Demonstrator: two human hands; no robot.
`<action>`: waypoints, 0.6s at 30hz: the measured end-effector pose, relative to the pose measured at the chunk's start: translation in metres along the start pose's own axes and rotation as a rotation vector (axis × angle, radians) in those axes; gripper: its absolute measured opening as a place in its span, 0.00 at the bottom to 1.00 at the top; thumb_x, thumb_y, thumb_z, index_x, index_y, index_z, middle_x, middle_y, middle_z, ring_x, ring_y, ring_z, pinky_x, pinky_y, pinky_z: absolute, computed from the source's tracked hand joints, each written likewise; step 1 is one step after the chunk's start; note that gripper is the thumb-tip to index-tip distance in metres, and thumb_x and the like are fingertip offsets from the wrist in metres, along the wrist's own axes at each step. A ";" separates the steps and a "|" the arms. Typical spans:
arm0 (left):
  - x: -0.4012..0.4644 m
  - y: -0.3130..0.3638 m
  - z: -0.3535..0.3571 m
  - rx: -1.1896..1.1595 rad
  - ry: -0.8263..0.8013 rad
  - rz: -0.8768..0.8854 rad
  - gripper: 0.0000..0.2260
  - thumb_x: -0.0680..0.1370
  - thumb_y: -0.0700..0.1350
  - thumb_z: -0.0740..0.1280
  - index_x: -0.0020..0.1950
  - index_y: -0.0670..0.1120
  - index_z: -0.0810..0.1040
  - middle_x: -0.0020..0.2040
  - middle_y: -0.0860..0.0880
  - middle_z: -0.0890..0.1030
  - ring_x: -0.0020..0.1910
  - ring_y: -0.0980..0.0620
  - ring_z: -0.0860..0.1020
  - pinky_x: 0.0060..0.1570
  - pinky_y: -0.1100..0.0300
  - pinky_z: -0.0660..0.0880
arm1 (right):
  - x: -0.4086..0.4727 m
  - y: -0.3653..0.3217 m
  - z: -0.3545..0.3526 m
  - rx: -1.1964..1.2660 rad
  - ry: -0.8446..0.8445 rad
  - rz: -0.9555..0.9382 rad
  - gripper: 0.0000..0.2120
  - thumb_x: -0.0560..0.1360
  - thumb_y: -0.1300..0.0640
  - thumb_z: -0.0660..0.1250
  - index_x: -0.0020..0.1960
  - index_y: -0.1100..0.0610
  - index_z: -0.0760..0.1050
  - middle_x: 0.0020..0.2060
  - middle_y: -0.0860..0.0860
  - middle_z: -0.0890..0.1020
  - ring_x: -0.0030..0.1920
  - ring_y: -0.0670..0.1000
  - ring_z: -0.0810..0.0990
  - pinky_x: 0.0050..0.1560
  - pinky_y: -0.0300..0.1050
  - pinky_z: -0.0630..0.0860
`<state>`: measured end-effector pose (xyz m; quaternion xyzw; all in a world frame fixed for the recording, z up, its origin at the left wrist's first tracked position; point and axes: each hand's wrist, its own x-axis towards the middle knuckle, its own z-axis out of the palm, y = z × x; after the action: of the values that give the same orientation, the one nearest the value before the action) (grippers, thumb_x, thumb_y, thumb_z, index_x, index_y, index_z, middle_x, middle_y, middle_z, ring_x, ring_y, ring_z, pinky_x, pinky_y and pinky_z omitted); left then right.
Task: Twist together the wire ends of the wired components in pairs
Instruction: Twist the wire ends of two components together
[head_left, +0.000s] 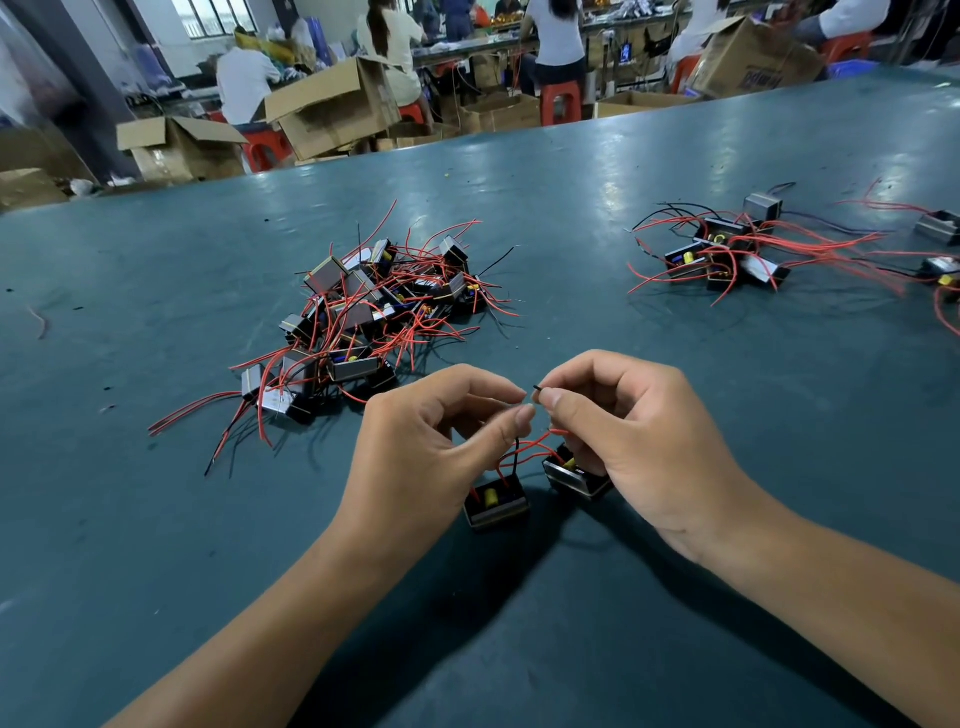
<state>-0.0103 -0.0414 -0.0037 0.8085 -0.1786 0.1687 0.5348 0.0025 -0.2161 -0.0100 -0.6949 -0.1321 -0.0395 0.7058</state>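
Note:
Two small black wired components lie on the green table in front of me: one with a yellow part (496, 503) under my left hand, the other (575, 477) partly under my right hand. Red and black wires rise from both into my fingers. My left hand (431, 441) pinches the wires between thumb and forefinger. My right hand (623, 431) pinches a short black wire end (536, 388) that sticks out just above its thumb. The fingertips of both hands almost meet.
A heap of loose components with red wires (374, 306) lies left of centre on the green table (156, 519). A second group of components (727, 254) lies at the right, more at the right edge (940, 249). Cardboard boxes (332, 109) and seated people are beyond the far edge.

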 end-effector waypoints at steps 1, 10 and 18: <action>0.000 0.000 0.000 0.003 0.000 0.003 0.02 0.75 0.45 0.75 0.45 0.48 0.84 0.37 0.51 0.85 0.32 0.49 0.81 0.30 0.53 0.79 | 0.000 0.000 0.000 -0.002 0.000 -0.002 0.06 0.77 0.63 0.69 0.41 0.57 0.81 0.27 0.45 0.77 0.26 0.45 0.71 0.28 0.34 0.67; -0.001 0.000 0.002 0.018 0.023 0.037 0.02 0.75 0.40 0.75 0.45 0.47 0.85 0.35 0.52 0.83 0.30 0.51 0.78 0.31 0.62 0.76 | 0.000 -0.001 0.002 0.037 -0.002 -0.043 0.06 0.76 0.65 0.70 0.41 0.60 0.80 0.27 0.45 0.76 0.26 0.42 0.70 0.28 0.30 0.65; -0.002 0.004 0.003 0.175 0.025 0.147 0.06 0.75 0.37 0.74 0.48 0.47 0.87 0.36 0.55 0.84 0.35 0.57 0.80 0.38 0.69 0.73 | 0.001 0.000 0.003 0.031 0.028 -0.054 0.06 0.75 0.66 0.71 0.39 0.59 0.80 0.26 0.44 0.76 0.25 0.40 0.70 0.28 0.30 0.65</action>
<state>-0.0135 -0.0453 -0.0024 0.8346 -0.2154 0.2325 0.4506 0.0028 -0.2133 -0.0094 -0.6795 -0.1416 -0.0665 0.7168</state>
